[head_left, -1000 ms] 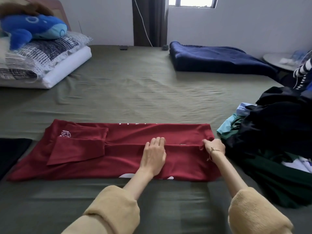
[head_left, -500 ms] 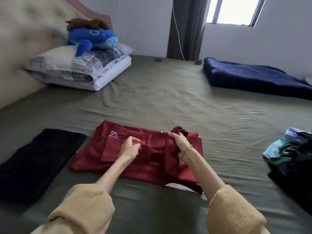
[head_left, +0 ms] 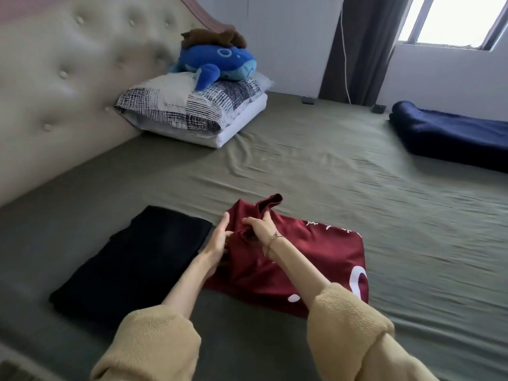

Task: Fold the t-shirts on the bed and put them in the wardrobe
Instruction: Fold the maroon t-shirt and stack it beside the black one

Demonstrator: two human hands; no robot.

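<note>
**What the head view hides or cuts off**

The left hand's (head_left: 217,240) fingertips are hidden in the folds of the dark red t-shirt with white print (head_left: 308,259), so its grip cannot be read. The right hand's (head_left: 259,229) palm side is buried in bunched cloth just beyond its fingers. The white print is too small to read. The folded navy blanket (head_left: 450,133), far right of the fingers, runs off the right edge. Both tan knitted sleeves (head_left: 349,325) are cut by the bottom edge.

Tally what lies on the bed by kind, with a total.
T-shirts: 2, red shirt and black shirt
Pillows: 2, patterned pillow on white pillow
Plush toys: 2, blue whale, brown toy
Blankets: 1, navy blanket
Total: 7
</note>
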